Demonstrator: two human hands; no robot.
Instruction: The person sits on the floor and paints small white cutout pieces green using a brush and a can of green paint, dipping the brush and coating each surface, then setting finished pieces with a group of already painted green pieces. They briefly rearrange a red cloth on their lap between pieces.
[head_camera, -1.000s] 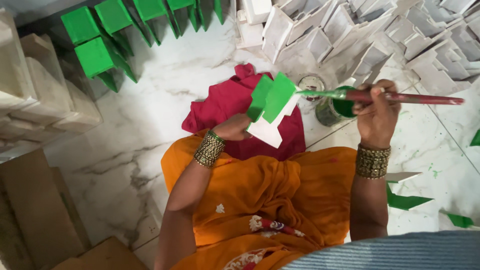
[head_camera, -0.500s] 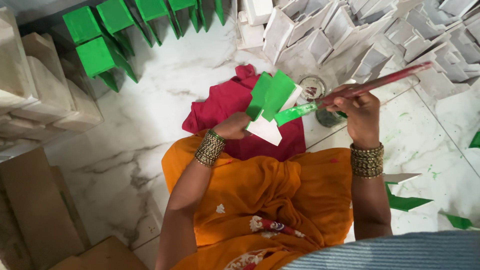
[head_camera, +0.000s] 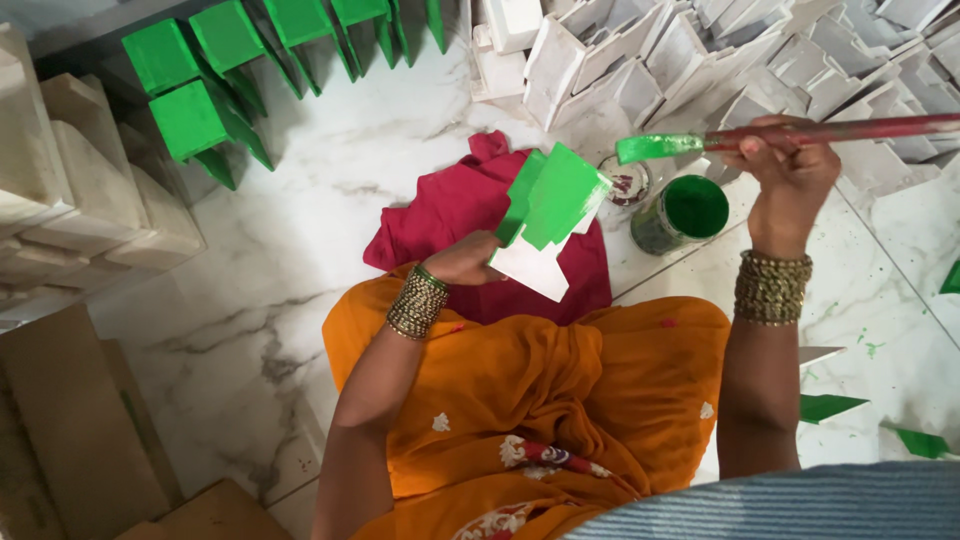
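Note:
My left hand (head_camera: 468, 262) grips a small folded-looking white piece (head_camera: 552, 215) whose upper faces are painted green; its lower part is still white. My right hand (head_camera: 790, 180) holds a red-handled paintbrush (head_camera: 800, 132) with green paint on its bristles, the tip just right of the piece and apart from it. Below the brush stands an open tin of green paint (head_camera: 683, 212), with a small round lid (head_camera: 627, 183) beside it. A crimson cloth (head_camera: 455, 215) lies on the marble floor under the piece, above my orange-draped lap (head_camera: 540, 390).
Several green-painted pieces (head_camera: 205, 90) stand at the upper left, and several unpainted white ones (head_camera: 720, 60) fill the upper right. Pale stacked blocks (head_camera: 70, 190) and brown cardboard (head_camera: 70, 430) line the left. Green pieces (head_camera: 830, 405) lie at the lower right.
My right hand has swung the brush from angled down against the piece up to nearly level, its green tip now lifted off to the right. My left hand keeps the piece steady.

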